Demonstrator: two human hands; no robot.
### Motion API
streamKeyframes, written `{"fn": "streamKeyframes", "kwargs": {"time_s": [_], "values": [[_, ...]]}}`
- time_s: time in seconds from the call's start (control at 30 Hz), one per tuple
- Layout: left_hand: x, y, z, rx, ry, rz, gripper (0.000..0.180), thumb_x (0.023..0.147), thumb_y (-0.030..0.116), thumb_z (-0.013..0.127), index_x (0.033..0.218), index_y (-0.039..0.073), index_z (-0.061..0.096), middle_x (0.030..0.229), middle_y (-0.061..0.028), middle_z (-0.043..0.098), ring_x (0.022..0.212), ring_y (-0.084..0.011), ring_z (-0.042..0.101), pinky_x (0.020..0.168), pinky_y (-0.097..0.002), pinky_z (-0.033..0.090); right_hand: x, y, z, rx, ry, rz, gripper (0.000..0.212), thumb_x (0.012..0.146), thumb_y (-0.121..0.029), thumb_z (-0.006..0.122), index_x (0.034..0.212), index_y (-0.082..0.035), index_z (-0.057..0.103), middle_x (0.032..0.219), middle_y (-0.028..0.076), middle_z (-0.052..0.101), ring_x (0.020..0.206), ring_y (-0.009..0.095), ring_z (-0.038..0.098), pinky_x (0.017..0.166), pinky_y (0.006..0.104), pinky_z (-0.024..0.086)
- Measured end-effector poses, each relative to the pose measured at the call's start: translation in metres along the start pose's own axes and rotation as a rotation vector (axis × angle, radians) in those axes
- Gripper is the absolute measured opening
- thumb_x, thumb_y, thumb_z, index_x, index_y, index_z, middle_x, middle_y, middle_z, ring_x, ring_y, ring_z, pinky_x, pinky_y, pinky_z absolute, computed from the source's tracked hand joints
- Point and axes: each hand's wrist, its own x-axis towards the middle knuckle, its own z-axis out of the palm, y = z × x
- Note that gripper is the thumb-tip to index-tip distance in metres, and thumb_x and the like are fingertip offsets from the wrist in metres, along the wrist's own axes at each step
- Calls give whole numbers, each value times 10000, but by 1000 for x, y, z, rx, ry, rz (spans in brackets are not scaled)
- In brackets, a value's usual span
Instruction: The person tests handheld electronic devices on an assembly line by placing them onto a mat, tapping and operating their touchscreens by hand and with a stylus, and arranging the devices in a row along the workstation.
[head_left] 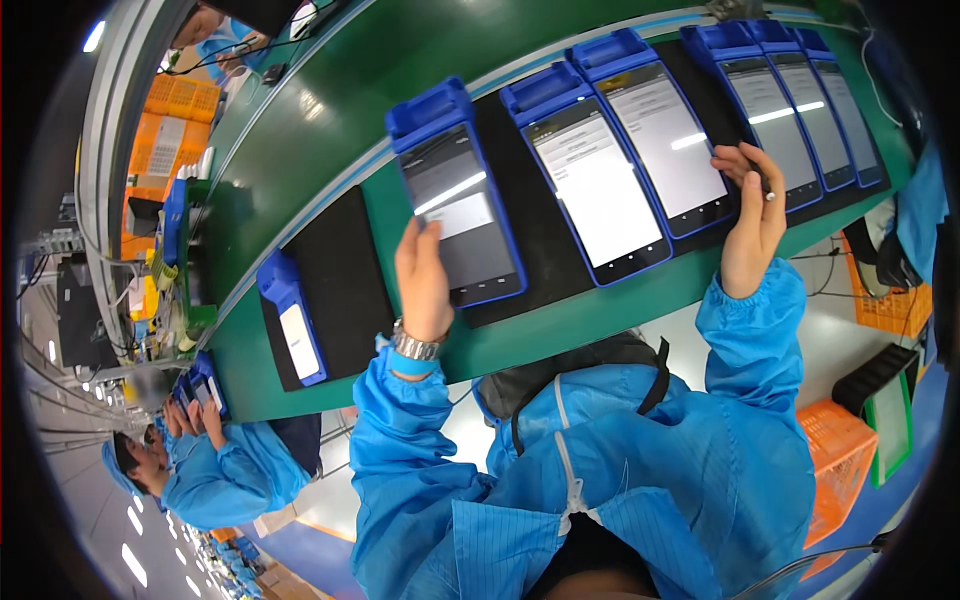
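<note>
A blue handheld payment terminal (465, 220) with a large screen lies tilted before me, its printer hump at the far end. My left hand (425, 285), with a metal watch at the wrist, grips its left edge, the thumb over the screen. My right hand (752, 215) is curled around a thin dark pen-like stick (768, 188) with a pale tip, mostly hidden by the fingers. Beside that hand lies another terminal (660, 140) with a lit screen. Left of it sits a terminal (590, 190) with a brighter white screen.
Several more terminals (785, 120) stand close together at the right. A smaller blue terminal (298, 330) rests on a black mat (345, 260) at the left. The green bench (320, 130) has a metal-edged strip along it. A co-worker (225, 480) works at far left; orange crates (838, 460) stand low right.
</note>
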Motion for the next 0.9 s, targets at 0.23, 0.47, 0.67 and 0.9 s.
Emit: {"fn": "streamKeyframes", "kwargs": {"time_s": [0.23, 0.47, 0.67, 0.9], "values": [[2, -5, 15, -117, -389, 79, 487, 860, 112, 471, 1297, -56, 340, 1183, -146, 509, 1067, -196, 507, 907, -269, 393, -2, -2, -1, -33, 16, 2, 277, 962, -124, 321, 1144, 25, 469, 1040, 169, 581, 959, 221, 560, 922, 347, 406], [-1, 4, 31, 133, -372, 321, 827, 721, 85, 677, 1340, -81, 154, 1198, -203, 472, 1053, -244, 516, 888, -329, 433, -6, 1, 3, -53, 14, -22, 279, 964, -142, 325, 1144, 13, 471, 1033, 168, 588, 969, 230, 565, 937, 349, 402], [1, 5, 20, 203, -318, 351, 763, 763, 116, 651, 1334, -86, 187, 1162, -194, 513, 1036, -237, 534, 875, -314, 435, -12, 1, 5, -52, 8, -25, 281, 964, -137, 315, 1144, 14, 469, 1034, 167, 587, 965, 227, 565, 919, 342, 407], [15, 0, -73, 623, 6, 682, 325, 750, 115, 640, 1068, 57, 611, 1051, -128, 612, 980, -257, 577, 842, -341, 445, -21, -3, 1, -48, 31, -43, 283, 962, -129, 310, 1143, 19, 468, 1033, 171, 584, 956, 220, 564, 900, 333, 416]]}}
